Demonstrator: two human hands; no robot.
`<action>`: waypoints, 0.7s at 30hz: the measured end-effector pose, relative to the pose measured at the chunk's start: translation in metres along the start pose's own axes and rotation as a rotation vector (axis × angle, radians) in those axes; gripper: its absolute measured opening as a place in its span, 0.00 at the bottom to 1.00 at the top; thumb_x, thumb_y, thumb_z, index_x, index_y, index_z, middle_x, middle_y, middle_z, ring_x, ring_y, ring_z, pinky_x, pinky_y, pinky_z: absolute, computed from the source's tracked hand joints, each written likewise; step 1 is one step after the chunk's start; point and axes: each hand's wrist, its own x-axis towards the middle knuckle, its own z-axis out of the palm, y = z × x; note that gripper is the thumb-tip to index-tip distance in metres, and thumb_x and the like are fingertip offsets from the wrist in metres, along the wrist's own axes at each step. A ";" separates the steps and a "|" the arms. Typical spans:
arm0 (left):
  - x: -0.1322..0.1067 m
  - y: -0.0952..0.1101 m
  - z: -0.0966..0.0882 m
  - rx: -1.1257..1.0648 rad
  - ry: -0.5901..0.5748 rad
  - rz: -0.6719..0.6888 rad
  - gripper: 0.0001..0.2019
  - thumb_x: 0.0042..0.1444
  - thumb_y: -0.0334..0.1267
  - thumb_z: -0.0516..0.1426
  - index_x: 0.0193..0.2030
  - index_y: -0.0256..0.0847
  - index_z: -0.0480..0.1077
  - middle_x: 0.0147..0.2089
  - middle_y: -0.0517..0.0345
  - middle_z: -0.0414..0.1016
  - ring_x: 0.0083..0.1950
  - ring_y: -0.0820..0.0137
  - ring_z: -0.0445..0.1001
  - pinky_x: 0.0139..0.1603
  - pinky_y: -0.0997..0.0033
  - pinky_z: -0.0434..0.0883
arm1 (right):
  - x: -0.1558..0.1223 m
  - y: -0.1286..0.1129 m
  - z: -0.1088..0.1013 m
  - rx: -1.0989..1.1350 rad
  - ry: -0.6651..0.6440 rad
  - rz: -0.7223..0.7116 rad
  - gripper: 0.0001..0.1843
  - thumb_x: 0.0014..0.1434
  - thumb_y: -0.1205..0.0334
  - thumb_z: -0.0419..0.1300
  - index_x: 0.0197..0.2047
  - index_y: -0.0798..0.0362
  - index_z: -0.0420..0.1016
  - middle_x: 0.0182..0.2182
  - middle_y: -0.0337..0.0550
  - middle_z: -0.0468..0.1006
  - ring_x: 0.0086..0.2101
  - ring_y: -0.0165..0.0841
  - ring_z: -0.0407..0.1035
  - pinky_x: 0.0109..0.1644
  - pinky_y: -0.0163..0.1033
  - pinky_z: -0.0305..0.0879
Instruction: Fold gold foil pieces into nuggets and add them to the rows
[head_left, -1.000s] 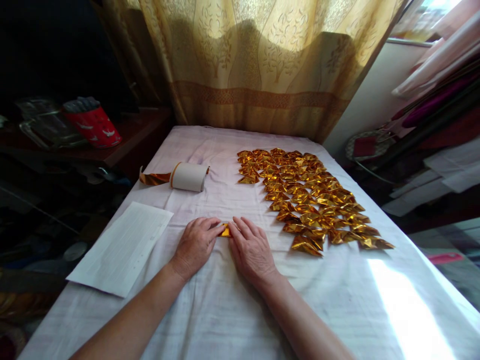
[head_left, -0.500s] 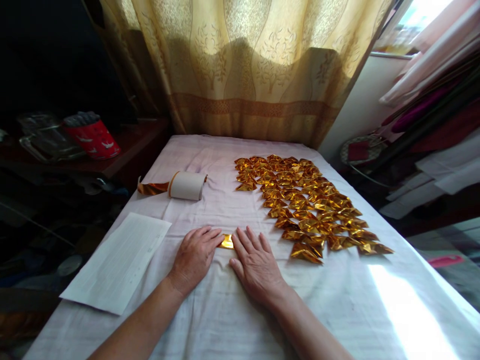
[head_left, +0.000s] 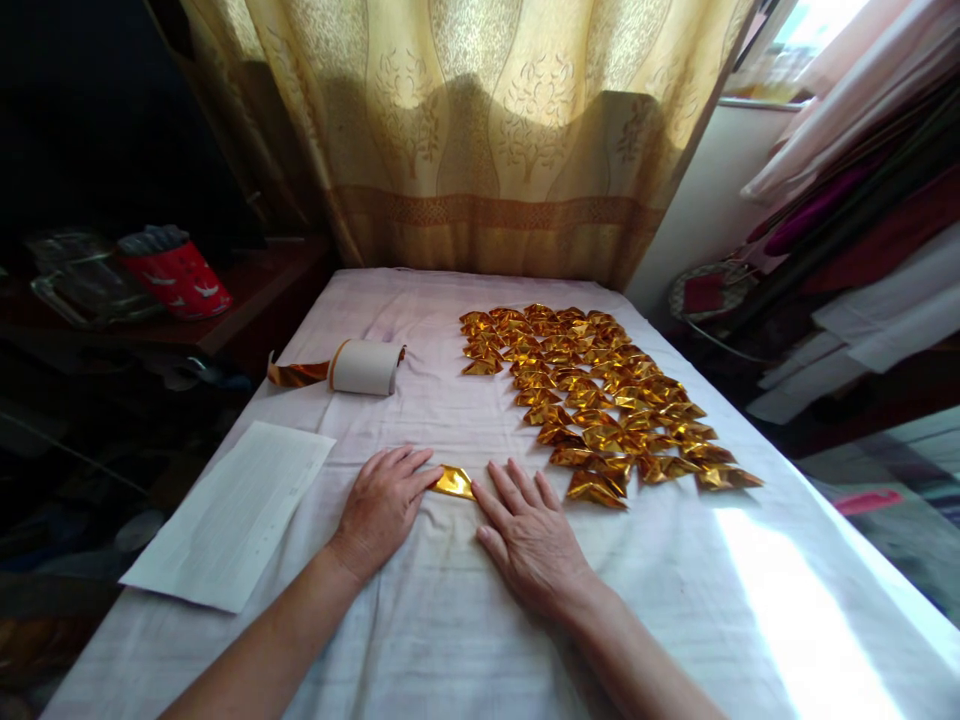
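A small folded gold foil piece (head_left: 454,482) lies on the white cloth between my hands. My left hand (head_left: 382,505) rests palm down with fingers stretched out, its fingertips touching the piece's left end. My right hand (head_left: 529,535) lies flat with fingers spread, just right of the piece and barely touching it. Neither hand grips anything. Several folded gold foil pieces (head_left: 600,395) lie in rows to the right of my hands.
A roll of gold foil with a white back (head_left: 364,367) lies at the far left of the cloth-covered table (head_left: 675,600). A white sheet of paper (head_left: 232,515) overhangs the left edge. A yellow curtain (head_left: 480,130) hangs behind; a red container (head_left: 176,275) sits on a dark shelf.
My right hand has slid right and back off the gold piece, uncovering more of it. The left hand stays at its left end. The camera view has shifted slightly.
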 end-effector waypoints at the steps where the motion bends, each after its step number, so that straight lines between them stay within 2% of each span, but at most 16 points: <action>1: 0.000 0.002 -0.001 0.008 -0.007 -0.002 0.18 0.59 0.28 0.57 0.52 0.51 0.75 0.59 0.58 0.76 0.60 0.59 0.70 0.61 0.50 0.66 | -0.001 0.000 -0.001 -0.005 0.002 -0.003 0.28 0.68 0.47 0.51 0.69 0.39 0.58 0.69 0.46 0.55 0.69 0.48 0.46 0.69 0.61 0.42; 6: 0.001 0.025 -0.001 0.025 -0.029 0.060 0.16 0.62 0.34 0.55 0.56 0.46 0.73 0.62 0.54 0.73 0.63 0.56 0.67 0.67 0.43 0.57 | 0.000 -0.002 -0.004 -0.031 0.023 -0.025 0.28 0.68 0.46 0.50 0.68 0.43 0.61 0.69 0.49 0.56 0.68 0.48 0.46 0.69 0.61 0.41; 10: 0.001 0.038 0.002 -0.034 -0.093 0.152 0.19 0.64 0.39 0.53 0.62 0.46 0.68 0.61 0.54 0.74 0.66 0.60 0.65 0.71 0.44 0.50 | -0.001 -0.002 -0.002 -0.042 0.048 -0.026 0.28 0.68 0.47 0.50 0.69 0.45 0.61 0.69 0.49 0.57 0.68 0.48 0.47 0.69 0.61 0.42; 14: 0.003 0.035 0.002 -0.006 -0.106 0.130 0.18 0.65 0.40 0.53 0.61 0.50 0.68 0.60 0.57 0.74 0.65 0.58 0.66 0.70 0.40 0.49 | -0.001 -0.002 0.000 -0.038 0.056 -0.028 0.28 0.69 0.47 0.50 0.69 0.44 0.60 0.69 0.49 0.57 0.68 0.48 0.47 0.69 0.61 0.41; 18: 0.008 0.032 0.003 0.035 -0.055 0.116 0.17 0.65 0.38 0.53 0.59 0.53 0.70 0.59 0.58 0.76 0.65 0.56 0.66 0.70 0.36 0.48 | -0.001 -0.003 -0.001 -0.029 0.059 -0.025 0.29 0.69 0.47 0.50 0.70 0.43 0.58 0.69 0.49 0.57 0.68 0.48 0.47 0.68 0.61 0.41; 21: 0.013 0.026 0.004 0.075 -0.027 0.076 0.18 0.65 0.38 0.52 0.60 0.51 0.70 0.59 0.57 0.76 0.66 0.54 0.65 0.69 0.35 0.49 | -0.002 -0.004 -0.003 -0.028 0.051 -0.019 0.28 0.69 0.48 0.50 0.69 0.42 0.58 0.68 0.49 0.58 0.68 0.48 0.47 0.68 0.61 0.41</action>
